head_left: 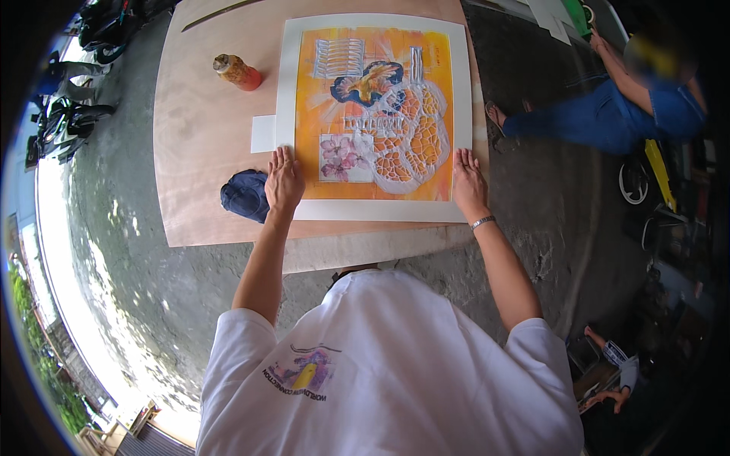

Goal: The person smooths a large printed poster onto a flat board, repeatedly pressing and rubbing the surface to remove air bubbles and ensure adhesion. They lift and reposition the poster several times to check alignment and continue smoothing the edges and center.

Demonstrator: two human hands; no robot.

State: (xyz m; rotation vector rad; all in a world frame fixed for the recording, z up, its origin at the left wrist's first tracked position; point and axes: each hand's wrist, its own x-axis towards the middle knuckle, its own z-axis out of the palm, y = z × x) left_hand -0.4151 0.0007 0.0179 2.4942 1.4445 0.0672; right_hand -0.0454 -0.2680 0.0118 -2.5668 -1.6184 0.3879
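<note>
An orange mixed-media artwork (426, 68) with lace-like texture, a butterfly shape and pink flowers lies face up inside a white mat board (365, 210). My left hand (285, 181) rests flat on the mat's left border near the lower corner, fingers stretched out. On the opposite border lies my right hand (470, 182), fingers pointing away from me and holding nothing. A bracelet or watch band (483, 222) circles my right wrist. Just left of my left hand sits a dark blue cloth cap (245, 195). Beyond it, a small white card (263, 134) touches the mat's left edge.
The wooden tabletop (205, 137) bears a bottle of reddish drink (238, 73) and a thin dark strip (219, 14) at its far side. Another person in blue (608, 114) stands to the right, holding something green. Parked motorcycles (72, 125) are at the far left.
</note>
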